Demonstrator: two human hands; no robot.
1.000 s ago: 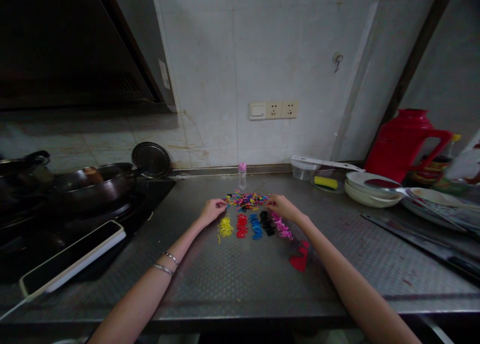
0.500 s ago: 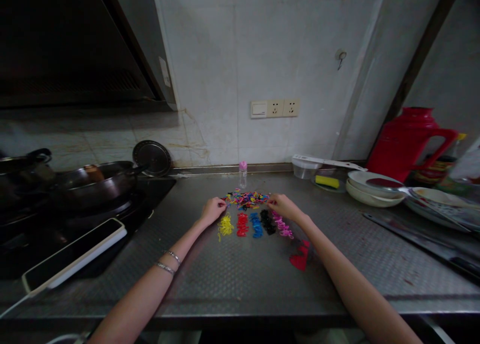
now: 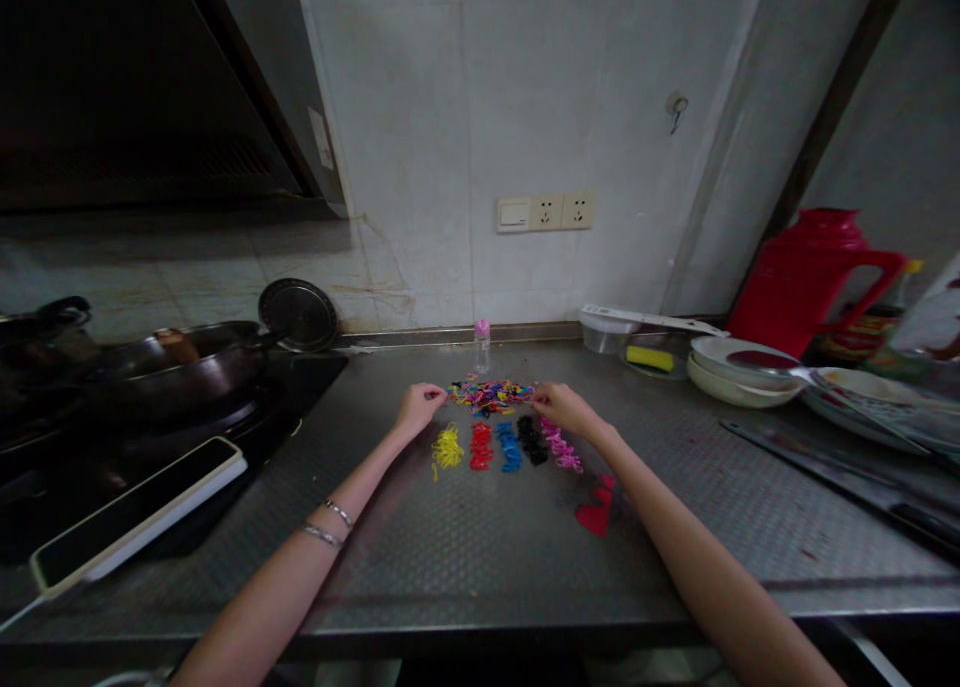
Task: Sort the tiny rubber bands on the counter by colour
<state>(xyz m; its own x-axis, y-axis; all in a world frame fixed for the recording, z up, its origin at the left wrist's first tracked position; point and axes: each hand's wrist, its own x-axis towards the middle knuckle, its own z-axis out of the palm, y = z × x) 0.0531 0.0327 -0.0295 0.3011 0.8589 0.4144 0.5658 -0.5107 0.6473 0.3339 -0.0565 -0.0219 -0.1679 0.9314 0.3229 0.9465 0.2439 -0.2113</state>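
Observation:
A mixed heap of small coloured bands lies on the metal counter. My left hand is at its left end, fingertips pinched together; whatever they hold is too small to name. At the right end my right hand also has its fingers closed on something I cannot make out. In front of the heap are separate piles: yellow, red, blue, black and pink. Behind the heap stands a small clear bottle with a pink cap.
A red cut-out piece lies near my right forearm. On the left are a phone-like device, a pan and a hob. Bowls, a yellow sponge, a knife and a red flask are on the right.
My left hand has moved slightly left, away from the heap's edge. My right hand stays at the right end. The whole view has shifted a little.

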